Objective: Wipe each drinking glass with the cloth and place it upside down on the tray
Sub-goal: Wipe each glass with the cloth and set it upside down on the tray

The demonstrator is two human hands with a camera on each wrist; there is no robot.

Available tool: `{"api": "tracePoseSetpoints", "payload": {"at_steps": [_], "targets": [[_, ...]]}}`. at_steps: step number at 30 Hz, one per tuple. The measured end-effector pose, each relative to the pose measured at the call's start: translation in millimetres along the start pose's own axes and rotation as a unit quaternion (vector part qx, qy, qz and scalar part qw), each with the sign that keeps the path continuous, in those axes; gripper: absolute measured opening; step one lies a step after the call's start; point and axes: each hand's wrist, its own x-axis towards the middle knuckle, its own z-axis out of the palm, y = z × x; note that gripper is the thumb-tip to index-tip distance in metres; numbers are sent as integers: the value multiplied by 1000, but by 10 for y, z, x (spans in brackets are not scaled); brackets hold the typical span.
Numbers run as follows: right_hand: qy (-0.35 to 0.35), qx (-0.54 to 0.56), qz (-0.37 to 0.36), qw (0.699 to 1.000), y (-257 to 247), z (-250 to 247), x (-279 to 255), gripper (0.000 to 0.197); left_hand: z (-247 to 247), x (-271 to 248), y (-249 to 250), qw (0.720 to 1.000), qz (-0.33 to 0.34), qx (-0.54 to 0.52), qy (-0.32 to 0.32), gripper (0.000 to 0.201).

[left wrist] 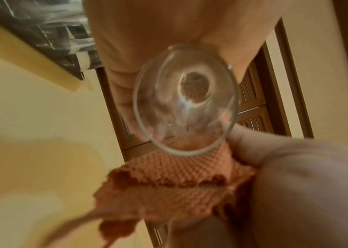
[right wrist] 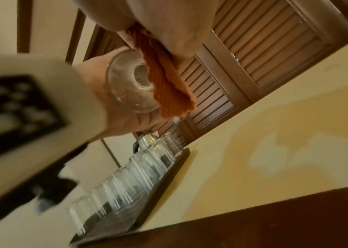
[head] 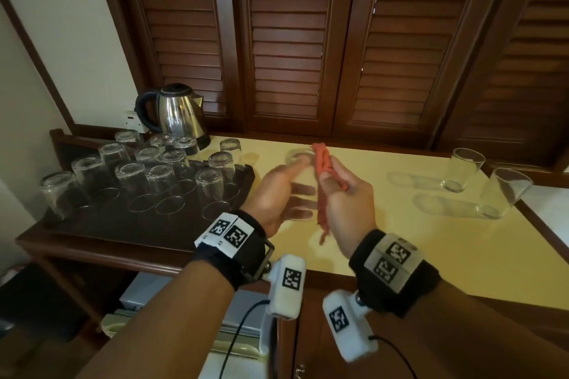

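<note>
Your left hand (head: 277, 191) grips a glass (left wrist: 185, 100) right of the tray (head: 246, 175); your right hand (head: 348, 200) clenches the cloth (head: 323, 163). Loosen mid-wipe and the glass likely drops.

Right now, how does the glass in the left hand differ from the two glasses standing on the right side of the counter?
The glass in the left hand is held up in the air, while the two glasses on the counter stand upright on it. The held one lies tilted on its side; those two have their mouths up. The cloth in the right hand touches the held one; nothing touches the other two. All are clear and look empty.
</note>
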Motion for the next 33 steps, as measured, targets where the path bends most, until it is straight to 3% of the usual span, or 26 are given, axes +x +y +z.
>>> {"api": "tracePoseSetpoints", "payload": {"at_steps": [2, 5, 9, 11, 13, 15, 17, 21, 22, 25, 27, 30, 33], "targets": [[26, 28, 21, 999, -40, 1, 62, 36, 26, -17, -30, 999, 38, 11, 21, 37], [-18, -5, -12, 1000, -43, 67, -63, 40, -3, 33, -7, 992, 58, -44, 100, 48], [32, 24, 10, 999, 15, 15, 38, 38, -13, -9, -22, 1000, 13, 23, 8, 37], [29, 26, 5, 999, 14, 28, 5, 39, -23, 2, -44, 998, 39, 32, 38, 51], [-17, -12, -20, 1000, 46, 87, -117, 41, -61, 44, -31, 997, 31, 13, 65, 62], [-7, -29, -26, 999, 111, 82, -84, 42, -82, 31, -6, 1000, -17, 7, 25, 56], [32, 6, -5, 999, 86, 27, 57, 40, -72, 13, -39, 998, -14, 51, -22, 43], [-15, -31, -24, 999, 124, 85, -8, 42, -75, 67, -52, 998, 23, 15, 55, 52], [-22, -33, -24, 999, 145, 91, -43, 43, -86, 74, -39, 999, 5, 5, 51, 52], [35, 11, 6, 999, 105, 29, 64, 40, -91, 39, -19, 998, -33, 25, -43, 38], [46, 27, 9, 999, 74, 5, 89, 39, -76, 41, -25, 999, -4, 23, -36, 39], [5, 3, -18, 1000, 91, 63, -64, 41, -88, 91, 6, 1000, 8, -9, 17, 45], [56, 14, 0, 998, 106, -16, 42, 40, -77, 86, 0, 998, -20, 35, -47, 37]]}}
